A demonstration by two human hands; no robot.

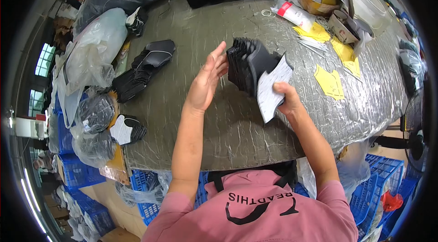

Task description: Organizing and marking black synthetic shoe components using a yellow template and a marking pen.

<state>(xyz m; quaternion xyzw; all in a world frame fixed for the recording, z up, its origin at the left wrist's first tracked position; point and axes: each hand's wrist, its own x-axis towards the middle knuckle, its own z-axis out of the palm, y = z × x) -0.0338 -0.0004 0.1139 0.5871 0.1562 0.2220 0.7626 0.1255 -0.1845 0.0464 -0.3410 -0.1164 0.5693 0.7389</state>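
In the head view, the only one here, a fanned stack of black shaped pieces point(248, 64) is in front of the person, over the middle of the table point(228, 146), between the two hands. The right hand point(289, 99) pinches a pale speckled piece point(275, 84), with the thumb pressed on its upper face; this piece overlaps the lower right side of the stack (how many layers are under the thumb, I cannot tell). The left hand point(206, 82) is spread, its fingers extended and nothing in the grasp, with the fingertips just beside the left edges of the stack; whether they touch, the view does not show clearly. I judge that the step in hand is handling and evening the stack, because its edges are stepped. A next move would call for a flat left palm against these edges and a firm right pinch, so that the layers do not slide apart. About room: the table surface is bare toward the far side and also between the stack and the near edge, which runs close to the body. On the left, a tied black bundle point(145, 65) lies well apart from the left hand. The right side is tighter, since a yellow template point(328, 82) lies near the right hand, with thin white sticks point(312, 46) further up.
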